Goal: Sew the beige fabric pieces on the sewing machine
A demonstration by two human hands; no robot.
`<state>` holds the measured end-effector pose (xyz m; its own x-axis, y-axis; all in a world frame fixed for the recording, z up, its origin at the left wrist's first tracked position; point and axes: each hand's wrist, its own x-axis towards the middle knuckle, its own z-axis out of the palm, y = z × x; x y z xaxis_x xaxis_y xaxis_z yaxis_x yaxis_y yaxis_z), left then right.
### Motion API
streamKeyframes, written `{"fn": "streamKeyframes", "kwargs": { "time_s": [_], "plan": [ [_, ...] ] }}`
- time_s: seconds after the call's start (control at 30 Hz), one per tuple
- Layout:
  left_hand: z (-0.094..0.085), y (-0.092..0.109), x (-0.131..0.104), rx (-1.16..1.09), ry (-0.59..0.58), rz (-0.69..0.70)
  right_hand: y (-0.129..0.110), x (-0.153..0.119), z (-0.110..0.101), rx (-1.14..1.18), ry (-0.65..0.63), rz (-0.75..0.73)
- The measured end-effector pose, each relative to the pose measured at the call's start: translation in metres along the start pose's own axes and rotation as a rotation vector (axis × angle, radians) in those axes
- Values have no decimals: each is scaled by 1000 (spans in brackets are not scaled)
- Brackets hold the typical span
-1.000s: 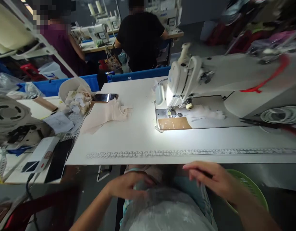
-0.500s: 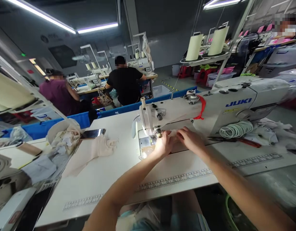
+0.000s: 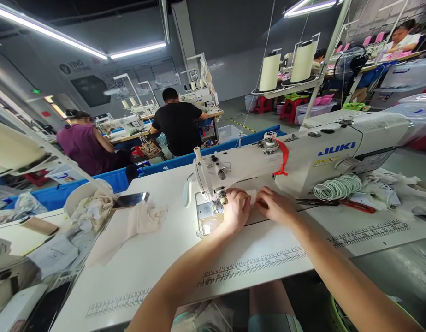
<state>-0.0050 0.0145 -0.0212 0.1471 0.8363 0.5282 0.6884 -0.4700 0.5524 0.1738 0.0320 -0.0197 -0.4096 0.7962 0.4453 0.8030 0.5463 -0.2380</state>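
Head view: left hand (image 3: 236,211), right hand (image 3: 275,205) at pale cloth (image 3: 253,197).

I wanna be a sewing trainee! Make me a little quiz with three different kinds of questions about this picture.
1. How many big cones stand behind the JUKI machine?
2. True or false: the ribbon on the machine is green.
3. Fill in: the person's ___ hand is closer to the metal plate.

Key:
1. Two.
2. False; it is red.
3. Left: the left hand is closer.
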Motion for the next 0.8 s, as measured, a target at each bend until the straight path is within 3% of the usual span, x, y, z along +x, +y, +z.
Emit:
{"fn": "streamKeyframes", "kwargs": {
  "time_s": [0.17,0.33,0.5,0.67,0.8],
  "plan": [
    [-26,1,-29,-31,-167,-118,0,-3,1,-16,-37,21],
    [-84,-25,-65,-120,-180,-302,2,-3,7,-10,26,41],
    [-137,-51,-84,244,-192,-500,4,-4,11,-1,62,22],
    [-162,-74,-90,270,-165,-393,14,-5,14,-2,219,-37],
    [-211,-100,-99,254,-201,-283,18,-2,12,38,277,-29]
  ]
}}
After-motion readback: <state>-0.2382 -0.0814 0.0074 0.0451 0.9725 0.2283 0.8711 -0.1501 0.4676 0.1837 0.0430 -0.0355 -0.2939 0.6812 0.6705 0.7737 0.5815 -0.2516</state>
